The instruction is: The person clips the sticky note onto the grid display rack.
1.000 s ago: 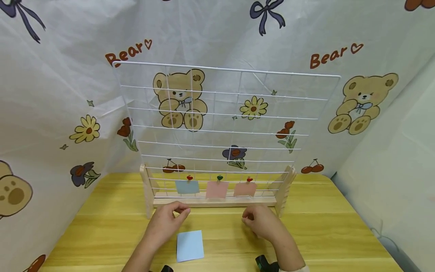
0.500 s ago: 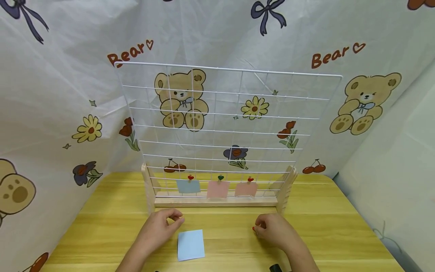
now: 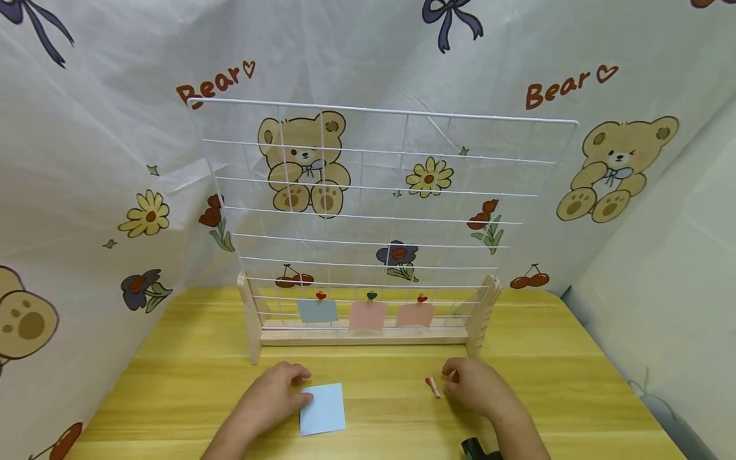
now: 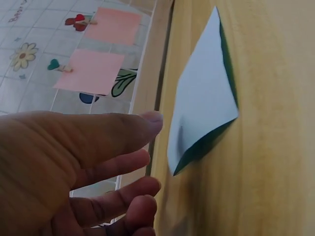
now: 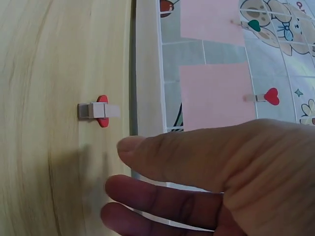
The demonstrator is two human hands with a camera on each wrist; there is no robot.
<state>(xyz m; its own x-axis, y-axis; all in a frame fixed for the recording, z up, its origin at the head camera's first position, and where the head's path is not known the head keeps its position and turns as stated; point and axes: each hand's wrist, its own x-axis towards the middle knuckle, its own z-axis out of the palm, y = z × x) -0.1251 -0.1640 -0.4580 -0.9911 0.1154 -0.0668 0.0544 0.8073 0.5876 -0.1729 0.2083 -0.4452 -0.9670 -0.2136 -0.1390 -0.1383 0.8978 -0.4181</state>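
A light blue square of paper (image 3: 323, 410) lies on the table, its edges curling up in the left wrist view (image 4: 206, 88). My left hand (image 3: 270, 399) is at its upper left corner, thumb overlapping the edge in the head view. In the left wrist view the thumb and fingers are spread, with a gap to the paper. A small clothespin with a red heart (image 3: 433, 386) lies on the wood. Just right of it is my right hand (image 3: 474, 386), fingers loosely bent and holding nothing; the right wrist view shows the clothespin (image 5: 96, 111) apart from the fingertips.
Behind the hands stands a white wire grid (image 3: 368, 243) in a wooden base (image 3: 362, 337). Heart clothespins hold a blue paper (image 3: 318, 312) and two pink papers (image 3: 368, 317) on its lower wires. A bear-print cloth (image 3: 356, 57) hangs behind.
The clothespin was at my right fingertips and now lies on the table, the hand having drawn to the right. My left hand has come down to the blue paper's corner.
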